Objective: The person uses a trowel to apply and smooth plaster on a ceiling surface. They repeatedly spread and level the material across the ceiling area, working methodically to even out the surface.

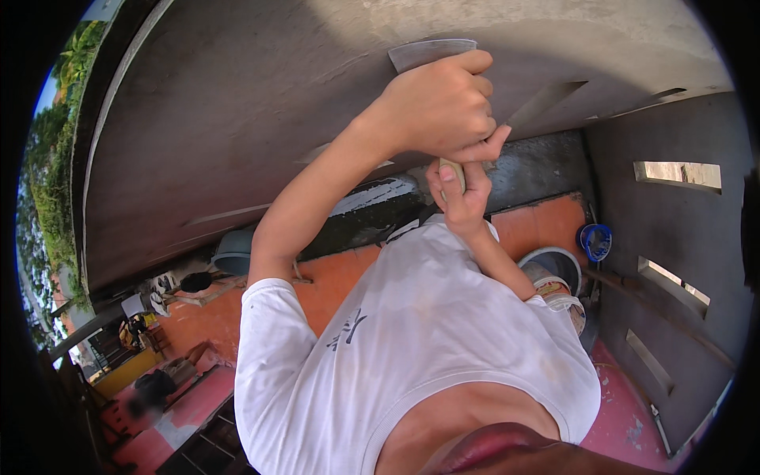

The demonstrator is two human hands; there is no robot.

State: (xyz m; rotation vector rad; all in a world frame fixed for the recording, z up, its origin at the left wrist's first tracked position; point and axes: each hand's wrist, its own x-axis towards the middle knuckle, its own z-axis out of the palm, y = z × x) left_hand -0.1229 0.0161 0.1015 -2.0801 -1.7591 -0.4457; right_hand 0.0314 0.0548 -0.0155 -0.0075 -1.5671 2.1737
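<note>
Both hands are clenched on one tool. The left hand [439,103] wraps its fingers tight around the upper part of the grip, knuckles toward twelve o'clock, and the right hand [459,194] closes on the pale wooden handle [453,176] just below it, at six o'clock from the left hand, the two touching. From the top of the left fist a flat grey metal blade [431,54] sticks out and lies against the grey plastered wall [237,119], near the twelve o'clock edge of the view. Whether the blade carries any plaster cannot be told.

The person's forearms rise from a white T-shirt [412,348] that fills the lower middle. At three o'clock from the hands a grey bucket [554,265] stands on the orange tiled floor [538,226], with a small blue tub [595,240] just beside it. At eight o'clock from the hands a grey basin [235,253] sits at the foot of the wall. A grey wall with slot openings [673,237] runs along the three o'clock side, and green foliage [59,158] shows at nine o'clock.
</note>
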